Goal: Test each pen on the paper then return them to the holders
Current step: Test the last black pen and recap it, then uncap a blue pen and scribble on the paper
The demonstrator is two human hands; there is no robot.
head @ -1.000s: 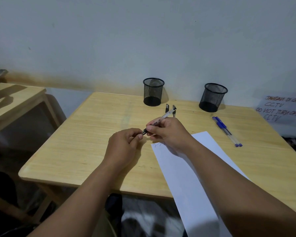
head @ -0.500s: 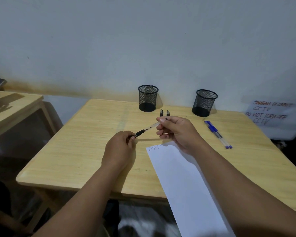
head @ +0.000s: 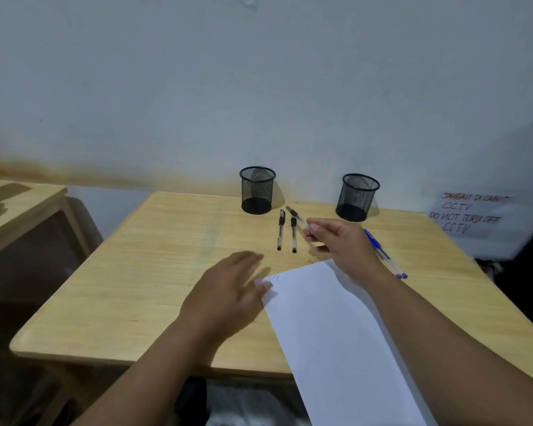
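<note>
My right hand (head: 340,245) holds a capped black pen (head: 295,214) that points up and left towards the left mesh holder (head: 257,189). My left hand (head: 228,292) is open and blurred, its fingertips at the top left corner of the white paper (head: 330,327), which bears a small scribble. Two black pens (head: 280,230) (head: 293,235) lie side by side on the table in front of the left holder. Blue pens (head: 382,252) lie to the right, partly behind my right wrist. The right mesh holder (head: 357,196) stands near the wall. Both holders look empty.
The wooden table (head: 154,272) stands against a white wall. A second wooden table (head: 19,201) is at the left, with a gap between them. A handwritten CCTV notice (head: 468,215) leans at the right.
My left hand let go of the pen's cap end and dropped open to the paper's corner. My right hand lifted the capped pen up and right, towards the holders. The view tilted up.
</note>
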